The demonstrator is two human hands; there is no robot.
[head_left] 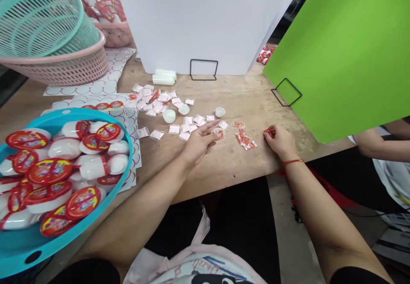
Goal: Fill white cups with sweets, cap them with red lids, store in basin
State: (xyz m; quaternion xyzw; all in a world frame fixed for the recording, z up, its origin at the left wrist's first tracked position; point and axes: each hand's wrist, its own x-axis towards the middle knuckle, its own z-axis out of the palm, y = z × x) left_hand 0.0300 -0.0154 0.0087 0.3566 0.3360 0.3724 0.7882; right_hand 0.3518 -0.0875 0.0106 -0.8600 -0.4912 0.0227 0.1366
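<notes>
My left hand (200, 141) pinches a small clear plastic cup (219, 135) over the wooden table, and something red shows inside it. To the right, my right hand (279, 141) is closed on a small red packet (269, 133), mostly hidden by the fingers. Between the hands lies a little group of red packets (245, 139). Beyond and left of my left hand, many small white-pink packets (155, 104) are scattered, with a few red ones among them. Empty-looking clear cups (169, 115) stand among these packets, and another cup (220, 112) stands apart.
A blue basin (126, 164) of red-and-white containers sits at the left. Behind it are a pink basket (89, 68) and a green basket (75, 30). White (205, 19) and green (346, 62) panels stand at the back. White stacked cups (164, 79) lie nearby. Another person's arm (381, 145) is at right.
</notes>
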